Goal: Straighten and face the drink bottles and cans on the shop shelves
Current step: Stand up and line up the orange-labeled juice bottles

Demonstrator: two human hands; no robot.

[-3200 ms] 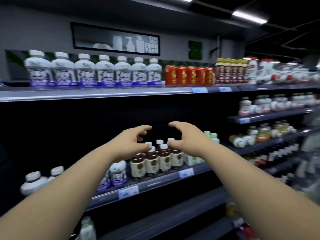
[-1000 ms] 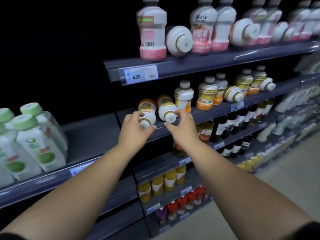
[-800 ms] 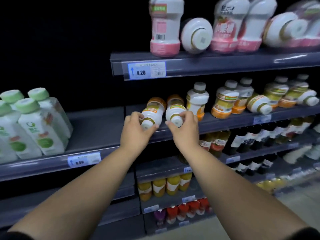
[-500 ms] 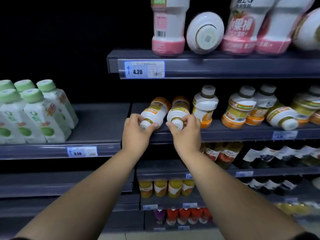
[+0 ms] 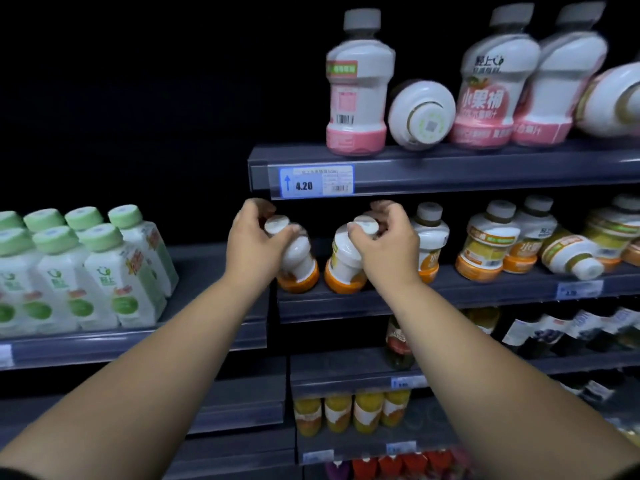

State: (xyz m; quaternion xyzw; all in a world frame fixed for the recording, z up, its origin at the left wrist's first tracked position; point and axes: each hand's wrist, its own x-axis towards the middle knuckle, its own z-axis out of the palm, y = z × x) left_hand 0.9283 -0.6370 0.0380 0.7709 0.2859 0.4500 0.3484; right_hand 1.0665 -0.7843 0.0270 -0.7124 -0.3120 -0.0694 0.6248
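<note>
Two small white bottles with orange bases stand near upright at the left end of the middle shelf (image 5: 450,292). My left hand (image 5: 251,244) grips the left bottle (image 5: 299,265) by its cap and neck. My right hand (image 5: 384,244) grips the right bottle (image 5: 343,268) the same way. Both bottles lean slightly towards me. To their right stand more orange-based bottles (image 5: 485,247), and one of them (image 5: 568,252) lies on its side with its cap towards me.
On the shelf above, pink-based bottles (image 5: 356,91) stand beside one lying on its side (image 5: 420,114); a 4.20 price tag (image 5: 317,181) hangs below. Green-capped white bottles (image 5: 90,268) fill the left shelf. Dark bottles and yellow juice bottles (image 5: 349,414) sit lower down.
Both orange-based bottles lay tilted with caps towards me; now my hands have tipped them up onto their bases. The view has moved closer and slightly left.
</note>
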